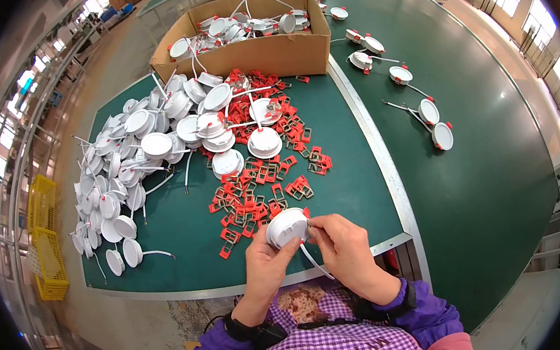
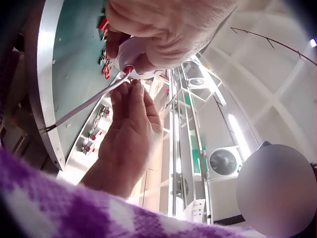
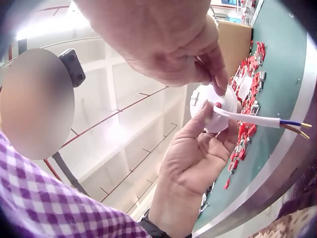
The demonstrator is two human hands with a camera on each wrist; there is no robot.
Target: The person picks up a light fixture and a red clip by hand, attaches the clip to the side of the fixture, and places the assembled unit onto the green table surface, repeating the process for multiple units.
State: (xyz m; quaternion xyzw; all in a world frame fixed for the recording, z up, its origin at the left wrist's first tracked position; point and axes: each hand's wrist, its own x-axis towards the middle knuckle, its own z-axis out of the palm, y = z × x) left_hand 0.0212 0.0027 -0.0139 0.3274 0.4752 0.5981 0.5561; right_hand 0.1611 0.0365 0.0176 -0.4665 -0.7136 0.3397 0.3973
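Note:
My left hand (image 1: 265,264) grips a round white downlight (image 1: 284,228) by its rim, close over the front part of the green table. At the light's far right edge, the fingers of my right hand (image 1: 348,249) pinch a small red spring clip (image 1: 306,212), mostly hidden by the fingertips. A white cable (image 3: 252,119) comes out of the light through a red grommet (image 3: 217,105) and ends in bare blue and brown wires. Just beyond my hands lies a spread of loose red spring clips (image 1: 245,205) with metal frames.
A big heap of white downlights (image 1: 138,144) covers the table's left side. Behind it stands a cardboard box (image 1: 289,54) full of more lights. To the right, past a metal edge (image 1: 385,170), several lights with red clips (image 1: 442,136) lie on a green belt (image 1: 483,184).

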